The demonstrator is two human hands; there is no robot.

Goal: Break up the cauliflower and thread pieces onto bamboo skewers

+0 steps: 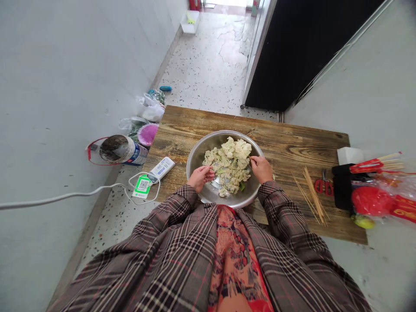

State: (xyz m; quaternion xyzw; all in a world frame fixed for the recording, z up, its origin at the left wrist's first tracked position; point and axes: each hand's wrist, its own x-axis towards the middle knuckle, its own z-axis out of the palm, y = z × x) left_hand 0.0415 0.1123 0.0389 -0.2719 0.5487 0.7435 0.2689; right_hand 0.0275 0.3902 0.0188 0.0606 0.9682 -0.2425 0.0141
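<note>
A wide metal bowl with many pale cauliflower pieces stands on the wooden table. Over its right rim, my right hand is closed on a thin wooden skewer, whose far end meets a cauliflower cluster. My left hand is over the left side of the bowl, palm turned inward, fingers close to the florets; whether a small piece lies between its fingertips is too small to tell. Loose wooden skewers lie on the table to the right of the bowl.
The wooden table also bears red-handled scissors, a black holder and red packages at the right. A white power strip with a cable and a green code card are at the left. A bucket and bags stand beyond.
</note>
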